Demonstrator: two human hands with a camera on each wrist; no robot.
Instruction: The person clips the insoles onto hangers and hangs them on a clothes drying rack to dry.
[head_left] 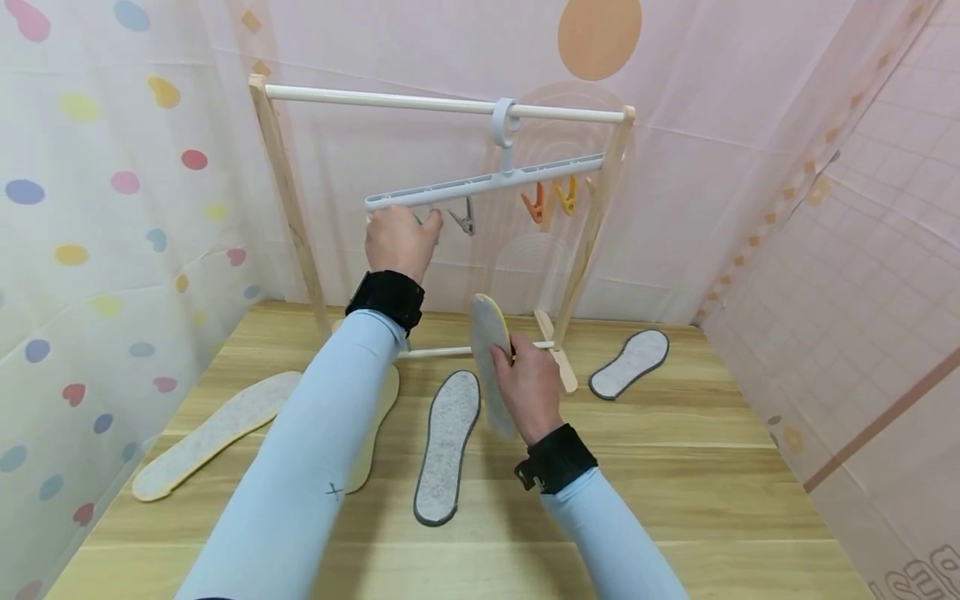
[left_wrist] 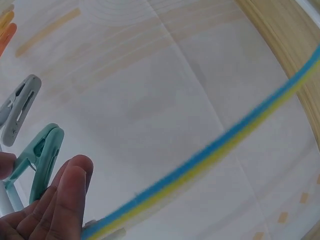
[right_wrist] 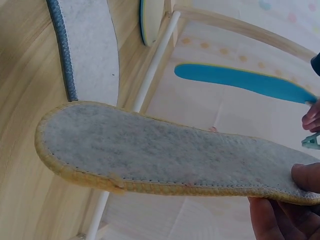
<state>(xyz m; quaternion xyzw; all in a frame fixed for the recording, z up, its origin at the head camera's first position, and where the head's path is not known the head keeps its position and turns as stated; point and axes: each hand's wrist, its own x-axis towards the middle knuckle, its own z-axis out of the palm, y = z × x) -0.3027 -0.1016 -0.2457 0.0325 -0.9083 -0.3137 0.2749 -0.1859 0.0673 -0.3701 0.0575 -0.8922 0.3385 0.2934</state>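
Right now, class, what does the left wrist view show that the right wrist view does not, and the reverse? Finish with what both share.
Only the left wrist view: the grey clip, orange clip and yellow clip.

Only the right wrist view: the right hand holding a yellow-edged insole, plus a dark-edged insole and a pale insole.

Both: the left hand, green clip and blue insole, edge-on in the left view, its blue face showing in the right.
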